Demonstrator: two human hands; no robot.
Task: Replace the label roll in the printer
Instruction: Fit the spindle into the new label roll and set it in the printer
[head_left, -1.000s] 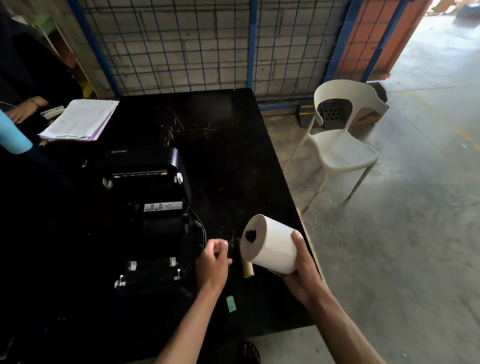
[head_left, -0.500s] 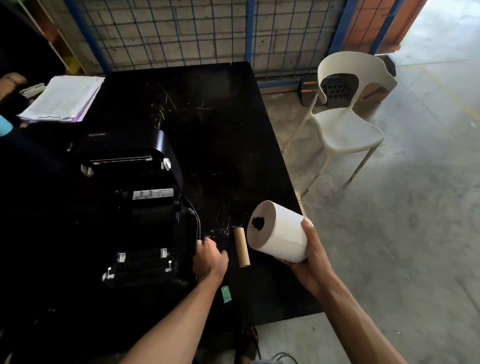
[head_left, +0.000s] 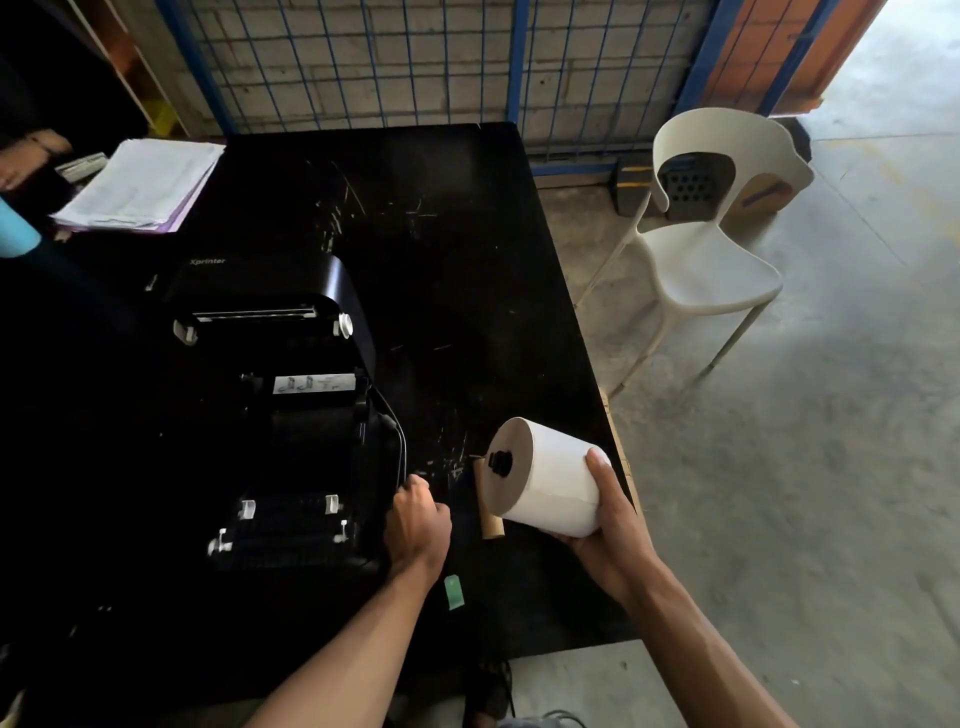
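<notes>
Printer (head_left: 280, 415) lid up, bay empty.
Left hand (head_left: 418, 525) at printer's right flank, fingers curled; gripping anything — cannot tell.
Empty core (head_left: 491, 525) lying right of printer.
Further right, roll (head_left: 545, 478) aloft, right hand (head_left: 605, 525) wrapped round far end. Probably hefty, firm; outer wrap may loosen — grasp round circumference.

Your new label roll (head_left: 548, 478) is white and full, lying on its side at lower centre-right of the frame, its flat end facing left with a black spindle (head_left: 500, 462) through the core. The black printer (head_left: 291, 410) sits at centre-left with its cover open and roll bay exposed. A bare brown cardboard core (head_left: 489, 522) lies just below the roll's left end.
</notes>
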